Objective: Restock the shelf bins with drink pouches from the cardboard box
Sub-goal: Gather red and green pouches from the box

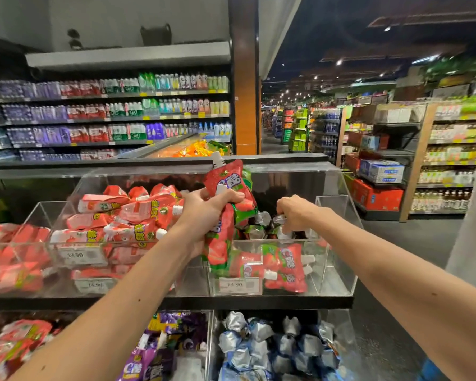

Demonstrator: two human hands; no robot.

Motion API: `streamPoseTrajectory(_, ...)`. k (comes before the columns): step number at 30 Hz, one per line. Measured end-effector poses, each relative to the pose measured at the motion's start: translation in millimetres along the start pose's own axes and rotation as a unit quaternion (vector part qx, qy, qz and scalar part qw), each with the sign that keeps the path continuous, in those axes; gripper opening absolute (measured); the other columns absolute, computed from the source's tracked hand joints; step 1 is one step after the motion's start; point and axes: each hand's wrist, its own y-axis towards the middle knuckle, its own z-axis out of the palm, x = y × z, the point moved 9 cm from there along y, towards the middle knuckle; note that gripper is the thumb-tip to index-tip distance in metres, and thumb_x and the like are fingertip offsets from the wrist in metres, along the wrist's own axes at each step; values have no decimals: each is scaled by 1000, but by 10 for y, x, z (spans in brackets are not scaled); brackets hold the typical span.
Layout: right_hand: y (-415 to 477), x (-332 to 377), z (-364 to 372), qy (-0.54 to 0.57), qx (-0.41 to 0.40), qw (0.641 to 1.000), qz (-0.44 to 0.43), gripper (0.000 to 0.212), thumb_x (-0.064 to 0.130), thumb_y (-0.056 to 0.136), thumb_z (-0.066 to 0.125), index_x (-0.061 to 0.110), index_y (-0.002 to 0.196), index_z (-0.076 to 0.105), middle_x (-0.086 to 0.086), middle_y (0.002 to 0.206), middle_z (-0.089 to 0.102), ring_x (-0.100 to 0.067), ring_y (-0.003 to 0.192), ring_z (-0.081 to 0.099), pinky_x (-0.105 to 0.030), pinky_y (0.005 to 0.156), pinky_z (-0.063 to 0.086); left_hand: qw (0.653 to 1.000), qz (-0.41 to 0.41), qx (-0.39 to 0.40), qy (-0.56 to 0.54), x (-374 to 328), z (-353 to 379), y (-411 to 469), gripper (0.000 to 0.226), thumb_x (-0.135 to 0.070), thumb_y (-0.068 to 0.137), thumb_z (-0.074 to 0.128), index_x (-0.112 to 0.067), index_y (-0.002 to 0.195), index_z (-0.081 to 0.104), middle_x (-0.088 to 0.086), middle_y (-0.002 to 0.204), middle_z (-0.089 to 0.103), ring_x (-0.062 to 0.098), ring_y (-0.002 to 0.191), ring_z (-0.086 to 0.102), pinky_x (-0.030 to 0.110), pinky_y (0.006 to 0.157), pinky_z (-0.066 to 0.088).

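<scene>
Student: Hands first. What does each one hold?

Tutor: Left hand grips a bunch of red pouches, one white spout uppermost, raised over the clear bin. Right hand reaches down into the same bin, fingers curled round the top of a silver-backed pouch.

Student: What lies directly beneath them?

Tutor: Loose pouches of the same red kind lie flat at the bin's front, below both wrists. A price tag reading 14.90 sits on the front wall, just left of them.

Student: And farther out?

Tutor: Left of the left hand, a neighbouring bin is heaped with pink pouches. Under the left forearm, a lower compartment holds purple pouches. Between the two forearms, another holds blue foil pouches. Beyond the hands, across the aisle, bottle shelves run in rows. Right of the right hand, further shelving lines the aisle.
</scene>
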Motion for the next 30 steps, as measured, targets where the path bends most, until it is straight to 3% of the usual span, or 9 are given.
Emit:
streamPoseTrajectory(2, -22, 28, -84, 25, -18, 999, -14, 51, 16, 84, 74, 5, 130, 56, -15, 121, 63, -31, 107, 62, -38, 86, 54, 1000, -2, 14, 8, -1, 34, 11, 46, -19, 76, 79, -4, 117, 65, 9, 83, 76, 23, 71, 74, 34, 58, 58)
streamPoseTrajectory(4, -89, 111, -271, 143, -57, 987, -38, 44, 17, 89, 70, 9, 130, 57, -10, 127, 62, -28, 115, 59, -34, 94, 50, 999, -7, 35, 5, -9, 83, 6, 40, -19, 80, 75, -1, 116, 67, 10, 85, 76, 20, 70, 73, 32, 55, 58)
streamPoseTrajectory(8, -362, 317, -472, 522, 20, 850, -72, 15, 4, 94, 60, 3, 108, 67, -17, 106, 73, -30, 97, 71, -37, 87, 59, 995, -28, 90, -32, 29, 189, 39, 47, -23, 82, 72, 3, 121, 65, 17, 96, 74, 26, 75, 72, 32, 61, 56)
streamPoseTrajectory(11, -535, 333, -535, 605, 71, 789, -80, 14, 4, 97, 52, 4, 96, 66, -19, 100, 72, -34, 94, 70, -44, 93, 56, 990, -43, 127, -42, 52, 285, 48, 56, -31, 76, 72, -2, 123, 66, 21, 117, 69, 32, 94, 69, 39, 80, 55)
streamPoseTrajectory(14, -576, 207, -603, 665, 81, 740, -54, 13, 19, 97, 57, 9, 98, 66, -14, 99, 71, -27, 88, 68, -43, 92, 56, 984, -57, 163, -50, 40, 412, 46, 37, -25, 86, 63, -3, 116, 68, 16, 108, 71, 26, 81, 68, 37, 78, 55)
streamPoseTrajectory(16, -567, 74, -647, 650, 66, 757, -18, 25, 33, 94, 63, 11, 104, 67, -13, 99, 72, -24, 88, 68, -37, 86, 59, 979, -55, 195, -30, 32, 522, 39, 28, -23, 87, 61, -6, 108, 69, 13, 95, 72, 22, 72, 68, 32, 69, 56)
streamPoseTrajectory(19, -568, -98, -733, 604, 50, 795, 20, 37, 34, 89, 69, 6, 112, 68, -13, 103, 72, -21, 87, 65, -27, 71, 58, 973, -46, 224, 4, 31, 672, 27, 16, -21, 83, 65, -9, 94, 62, 6, 72, 69, 17, 58, 65, 27, 56, 53)
streamPoseTrajectory(25, -629, -299, -1128, 499, -66, 864, -12, 8, 16, 89, 71, 11, 95, 72, -7, 98, 73, -14, 88, 69, -23, 65, 57, 995, -16, 101, -1, -19, 497, 194, 20, -17, 85, 66, -6, 101, 69, 12, 82, 73, 26, 69, 68, 35, 69, 56)
streamPoseTrajectory(30, -657, -275, -1361, 322, -162, 932, -44, 15, 16, 85, 74, 10, 99, 74, 2, 94, 68, -11, 85, 62, -18, 58, 49, 997, -10, 79, 1, -33, 390, 212, 27, -20, 84, 68, -4, 106, 66, 12, 79, 71, 27, 67, 67, 36, 67, 56)
